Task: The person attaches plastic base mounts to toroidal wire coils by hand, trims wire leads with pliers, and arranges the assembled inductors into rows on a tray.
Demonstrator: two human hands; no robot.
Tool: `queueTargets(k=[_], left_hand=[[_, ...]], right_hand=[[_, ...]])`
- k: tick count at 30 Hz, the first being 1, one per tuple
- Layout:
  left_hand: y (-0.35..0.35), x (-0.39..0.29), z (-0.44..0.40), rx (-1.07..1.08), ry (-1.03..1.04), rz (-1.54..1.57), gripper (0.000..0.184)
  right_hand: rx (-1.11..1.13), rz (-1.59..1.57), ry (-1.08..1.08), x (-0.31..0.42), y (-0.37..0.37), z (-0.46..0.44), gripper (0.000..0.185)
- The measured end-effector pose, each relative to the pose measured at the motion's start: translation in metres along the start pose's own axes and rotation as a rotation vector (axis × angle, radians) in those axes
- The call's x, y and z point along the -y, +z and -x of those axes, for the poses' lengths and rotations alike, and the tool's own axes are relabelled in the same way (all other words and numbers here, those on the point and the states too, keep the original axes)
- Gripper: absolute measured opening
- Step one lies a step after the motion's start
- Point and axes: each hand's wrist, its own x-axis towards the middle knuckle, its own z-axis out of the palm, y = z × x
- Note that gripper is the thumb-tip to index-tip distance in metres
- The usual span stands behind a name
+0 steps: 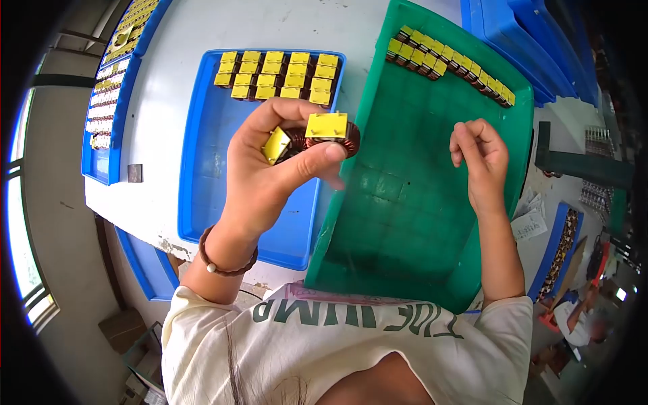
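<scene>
My left hand (260,162) is closed around two copper-wound coils with yellow bases, above the edge between the blue tray and the green bin. One coil (327,127) sits between thumb and fingers with its yellow base and short pins facing up. The other coil (277,144) is tilted deeper in the palm, partly hidden by the hand. Over the right part of the green bin (364,135), my right hand (480,152) has its fingers curled in towards the thumb, and nothing shows in it.
Rows of yellow-based coils stand at the far end of the blue tray (196,169); others line the bin's far wall. More filled blue trays (101,162) lie at left. Stacked blue bins (503,40) stand at upper right. Another person (580,320) is at lower right.
</scene>
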Motion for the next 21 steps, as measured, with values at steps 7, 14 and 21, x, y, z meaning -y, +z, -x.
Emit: queueTargets(k=[7, 14, 21], left_hand=[[-0.020, -0.002, 0.011, -0.092, -0.049, -0.018, 0.034], [-0.031, 0.004, 0.019, -0.004, -0.138, 0.244, 0.034], [-0.034, 0.011, 0.026, 0.227, -0.151, 0.406, 0.035]], right_hand=[[0.001, 0.062, 0.016, -0.005, 0.002, -0.001, 0.017], [0.008, 0.125, 0.012, -0.010, 0.004, -0.001, 0.018], [0.012, 0.150, 0.021, -0.010, 0.004, -0.001, 0.018]])
